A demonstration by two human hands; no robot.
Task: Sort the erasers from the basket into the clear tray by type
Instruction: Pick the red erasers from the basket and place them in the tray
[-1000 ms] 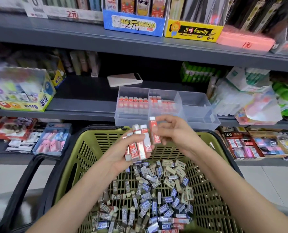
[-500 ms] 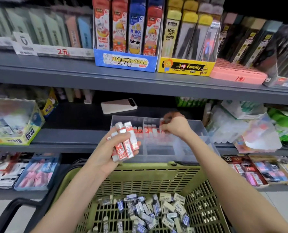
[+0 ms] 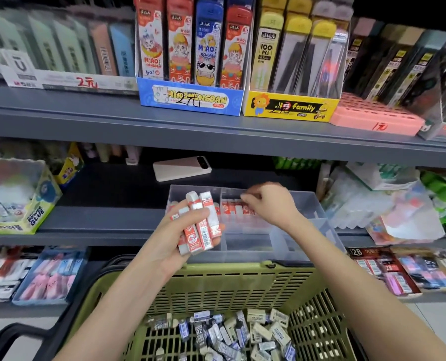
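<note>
My left hand (image 3: pixel 168 239) grips a bunch of several red-and-white erasers (image 3: pixel 199 225), held upright in front of the clear tray's left compartment. The clear tray (image 3: pixel 309 225) stands on the middle shelf, with a row of red erasers (image 3: pixel 232 209) in its middle compartment. Over that row hovers my right hand (image 3: pixel 272 204), fingers curled down with the tips at the erasers. Motion blur hides whether it pinches one. Below, the green basket (image 3: pixel 216 287) holds a heap of grey, blue and beige erasers (image 3: pixel 229 332).
A pink phone (image 3: pixel 181 168) lies on the shelf behind the tray. A glue box (image 3: pixel 21 201) stands at the left, plastic-wrapped packs (image 3: pixel 388 204) at the right. Pen and lead boxes fill the upper shelf. The basket's black handle (image 3: pixel 16 332) sticks out lower left.
The view rose from the basket to the shelf. My right hand carried one red eraser from my left hand's bunch to the tray's middle compartment. My left hand lifted its bunch up to the tray.
</note>
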